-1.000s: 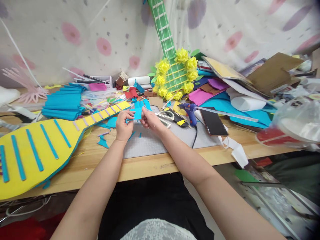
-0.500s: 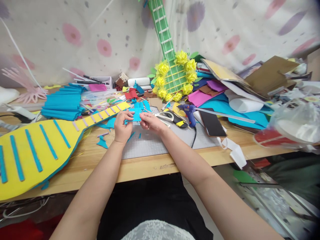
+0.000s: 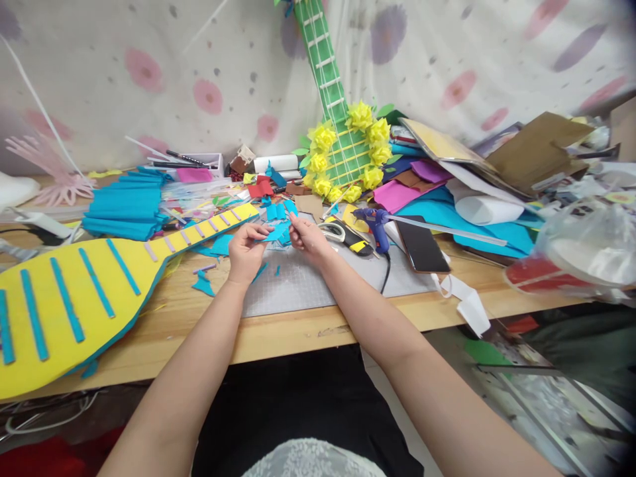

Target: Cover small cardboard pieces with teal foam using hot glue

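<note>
At the left, a yellow guitar-shaped piece with blue strips is lying on the wooden table, and its narrow neck is pointing toward the middle. Behind this neck we are seeing a pleated blue paper, and to its right a pale box is holding some pens. Coming to the middle, our left hand is pinching a small blue paper between the thumb and the fingers, above the far part of a grey cutting mat. This paper is reaching from the left hand toward our right hand, whose fingers are curling at the right side of it; we cannot tell if they are pinching it or only standing near. Just beside the right hand, scissors are showing one pale handle loop. Behind, a green guitar model with yellow flowers is leaning against the flowered curtain. Farther right, a black and yellow cutter is lying near a blue glue gun, next to a dark phone. At the far right, clear plastic is covering a red and white tub.
</note>
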### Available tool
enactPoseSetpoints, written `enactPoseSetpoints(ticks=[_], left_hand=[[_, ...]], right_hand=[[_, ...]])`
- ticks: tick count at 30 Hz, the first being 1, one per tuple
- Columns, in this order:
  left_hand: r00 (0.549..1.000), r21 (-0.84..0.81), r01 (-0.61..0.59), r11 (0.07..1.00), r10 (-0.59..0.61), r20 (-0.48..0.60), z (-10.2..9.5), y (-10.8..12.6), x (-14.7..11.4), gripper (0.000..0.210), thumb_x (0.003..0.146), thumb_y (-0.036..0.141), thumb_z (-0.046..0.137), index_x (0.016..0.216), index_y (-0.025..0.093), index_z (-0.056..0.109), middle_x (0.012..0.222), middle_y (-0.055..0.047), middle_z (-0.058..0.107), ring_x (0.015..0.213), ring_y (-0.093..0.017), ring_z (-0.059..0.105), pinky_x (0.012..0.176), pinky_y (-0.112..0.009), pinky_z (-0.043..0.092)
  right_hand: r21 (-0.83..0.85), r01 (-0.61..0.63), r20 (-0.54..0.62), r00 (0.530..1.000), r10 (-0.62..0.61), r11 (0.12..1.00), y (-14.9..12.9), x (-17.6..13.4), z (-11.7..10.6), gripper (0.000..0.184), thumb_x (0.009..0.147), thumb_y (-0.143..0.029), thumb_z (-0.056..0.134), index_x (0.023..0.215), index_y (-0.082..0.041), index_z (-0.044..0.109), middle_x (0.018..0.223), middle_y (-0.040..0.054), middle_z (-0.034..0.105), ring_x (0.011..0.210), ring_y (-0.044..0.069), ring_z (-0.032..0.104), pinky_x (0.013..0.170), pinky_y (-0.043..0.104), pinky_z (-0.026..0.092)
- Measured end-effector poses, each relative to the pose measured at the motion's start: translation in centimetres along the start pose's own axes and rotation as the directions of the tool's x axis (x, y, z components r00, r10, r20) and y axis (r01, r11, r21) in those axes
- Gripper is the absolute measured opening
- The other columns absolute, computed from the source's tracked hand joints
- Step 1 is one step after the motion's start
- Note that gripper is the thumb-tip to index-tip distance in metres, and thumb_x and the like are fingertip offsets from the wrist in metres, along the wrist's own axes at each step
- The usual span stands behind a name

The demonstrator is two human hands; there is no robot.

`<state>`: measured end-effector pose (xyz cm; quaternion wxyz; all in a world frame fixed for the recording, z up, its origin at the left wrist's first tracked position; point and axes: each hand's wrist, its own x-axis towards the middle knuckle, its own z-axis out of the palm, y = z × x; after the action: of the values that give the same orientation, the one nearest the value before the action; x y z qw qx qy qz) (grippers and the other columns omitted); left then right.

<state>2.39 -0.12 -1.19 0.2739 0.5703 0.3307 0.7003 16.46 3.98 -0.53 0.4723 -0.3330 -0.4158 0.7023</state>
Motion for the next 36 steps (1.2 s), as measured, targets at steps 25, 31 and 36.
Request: enactPoseSetpoints(ticks=[25, 31, 36], left_hand=[[0.909, 0.05, 0.415, 0.909, -0.412, -0.059, -0.1, -0.1, 0.1, 0.023, 0.067, 0.029, 0.067, 0.085, 0.018, 0.055, 0.081, -0.002, 0.064, 0.054, -0.012, 0.06, 0.047, -0.026, 0.053], [0.936, 0.187, 0.352, 0.917, -0.345, -0.074, -0.3, -0.2, 0.1, 0.015, 0.072, 0.027, 0.063, 0.085, 0.019, 0.058, 0.077, -0.002, 0.066, 0.048, -0.011, 0.06, 0.045, -0.023, 0.049], [0.965, 0.422, 0.172, 0.89, -0.067, -0.252, -3.6, 0.2, 2.0, 0.018, 0.079, 0.025, 0.056, 0.096, 0.019, 0.057, 0.088, -0.005, 0.067, 0.069, -0.015, 0.066, 0.066, -0.03, 0.053]], right_hand=[[-0.7, 0.259, -0.118, 0.878, -0.464, 0.666, 0.4, -0.5, -0.1, 0.028, 0.075, -0.046, 0.058, 0.07, -0.019, 0.067, 0.067, -0.0008, 0.058, 0.068, 0.013, 0.05, 0.06, 0.023, 0.036], [-0.837, 0.172, -0.114, 0.874, -0.472, 0.52, 0.0, -1.0, 0.0, 0.031, 0.081, -0.047, 0.051, 0.072, -0.02, 0.064, 0.065, -0.0005, 0.055, 0.067, 0.014, 0.048, 0.061, 0.023, 0.033], [-0.843, 0.06, -0.236, 0.852, -0.467, 0.535, -0.1, -0.5, -0.8, 0.031, 0.085, -0.044, 0.044, 0.069, -0.02, 0.054, 0.059, -0.0023, 0.046, 0.061, 0.013, 0.043, 0.06, 0.023, 0.03]])
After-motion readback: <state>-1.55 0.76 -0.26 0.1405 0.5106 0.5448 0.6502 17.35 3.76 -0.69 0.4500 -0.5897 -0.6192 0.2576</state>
